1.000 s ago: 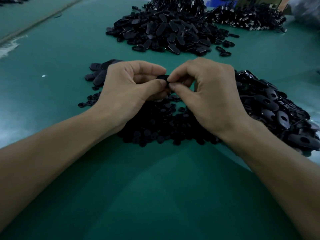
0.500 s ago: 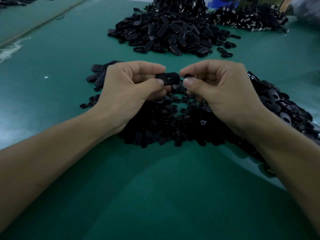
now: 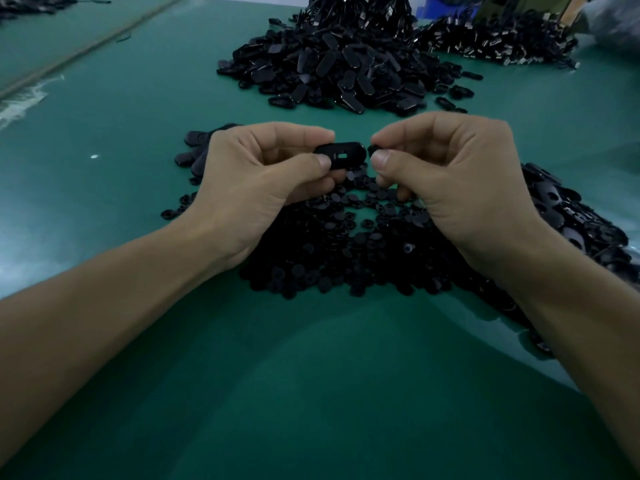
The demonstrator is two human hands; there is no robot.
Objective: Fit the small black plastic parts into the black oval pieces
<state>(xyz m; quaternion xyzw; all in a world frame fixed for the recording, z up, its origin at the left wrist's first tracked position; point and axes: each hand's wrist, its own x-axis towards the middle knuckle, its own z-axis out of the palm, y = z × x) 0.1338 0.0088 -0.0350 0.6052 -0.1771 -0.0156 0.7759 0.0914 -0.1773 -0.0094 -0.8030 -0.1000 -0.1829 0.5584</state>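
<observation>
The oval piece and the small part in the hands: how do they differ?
The oval piece is long with a slot in its middle; the small part is far smaller and mostly hidden. The left hand pinches the oval piece, the right hand the small part. Both are black.

free: bare green mat (image 3: 311,393) near us | blocked: small-parts heap (image 3: 346,258) under our hands — oval pile (image 3: 332,64) beyond
</observation>
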